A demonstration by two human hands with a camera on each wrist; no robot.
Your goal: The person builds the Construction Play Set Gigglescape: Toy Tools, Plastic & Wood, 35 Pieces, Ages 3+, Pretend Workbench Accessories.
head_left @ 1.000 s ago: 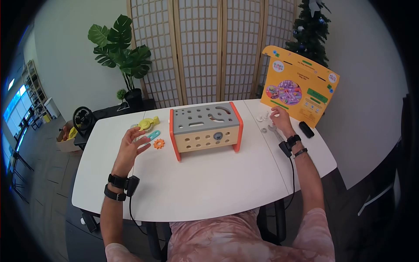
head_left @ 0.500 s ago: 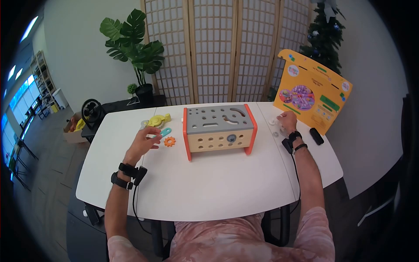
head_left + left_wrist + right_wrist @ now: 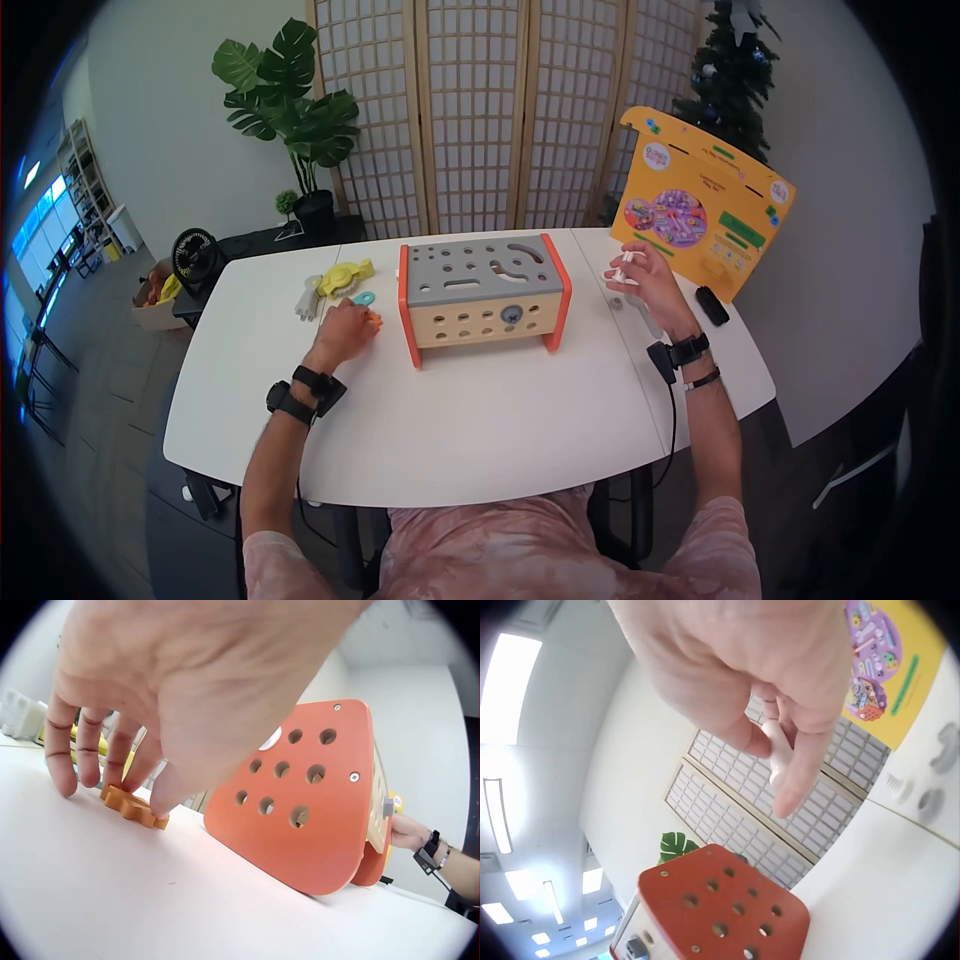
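Observation:
The left hand (image 3: 344,333) pinches an orange gear (image 3: 133,806) between thumb and fingers at the table's surface, left of the toy bench. In the right wrist view, the right hand (image 3: 742,675) holds a small white piece (image 3: 778,752) between thumb and fingers, raised off the table. The toy bench (image 3: 485,270) has a grey top with holes and slots, a wooden front with a grey screw head (image 3: 512,314), and red end panels (image 3: 300,802). A teal piece (image 3: 364,298) lies just beyond the left hand.
Yellow pieces (image 3: 345,278) and a light grey piece (image 3: 307,298) lie at the back left. On the right are a grey wrench (image 3: 645,318), a white screw (image 3: 898,787), a grey nut (image 3: 931,804), a black case (image 3: 712,306) and an upright yellow box (image 3: 705,200).
The left hand has moved down onto the orange gear and taken hold of it. The right hand has lifted from the small parts with a white piece.

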